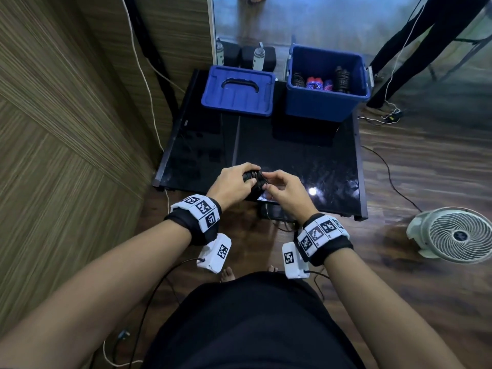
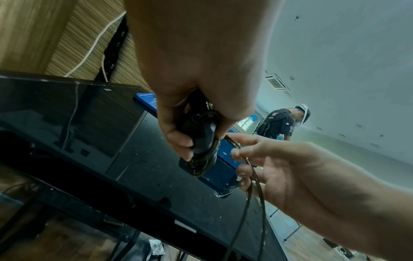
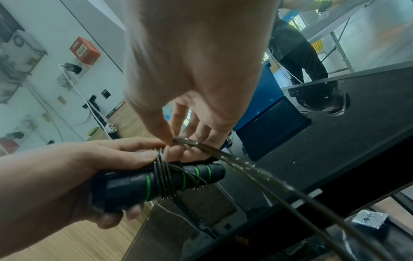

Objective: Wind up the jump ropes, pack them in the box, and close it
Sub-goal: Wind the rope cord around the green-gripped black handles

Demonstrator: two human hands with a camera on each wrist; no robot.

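Note:
My left hand (image 1: 234, 182) grips the black jump rope handles (image 3: 156, 183), which have green rings and several turns of thin dark cord (image 3: 164, 176) around them. My right hand (image 1: 282, 189) pinches the loose cord (image 3: 185, 141) between thumb and fingertips, right beside the handles. The rest of the cord (image 2: 252, 203) trails down past the table's front edge. Both hands hover over the near edge of the black glossy table (image 1: 292, 150). The open blue box (image 1: 327, 102) stands at the far right of the table with several wound ropes (image 1: 319, 82) inside. Its blue lid (image 1: 239, 91) lies flat to the left.
A wood-panelled wall (image 1: 66, 115) runs along the left. A white floor fan (image 1: 458, 235) sits on the floor to the right. Cables (image 1: 386, 166) lie on the wooden floor. Another person's dark legs (image 1: 415, 46) stand behind the box. Two bottles (image 1: 258, 57) stand beyond the table.

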